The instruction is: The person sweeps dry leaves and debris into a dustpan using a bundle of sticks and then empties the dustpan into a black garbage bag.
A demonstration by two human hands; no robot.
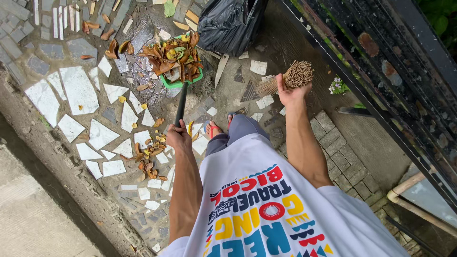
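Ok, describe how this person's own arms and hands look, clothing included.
Both arms are bare from above the elbow down; the left hand and right hand wear no gloves, and no rings, watch or bracelet can be seen. The short sleeves belong to a white T-shirt printed with big letters and shapes in red, yellow, blue and dark navy. Grey trousers show below it.
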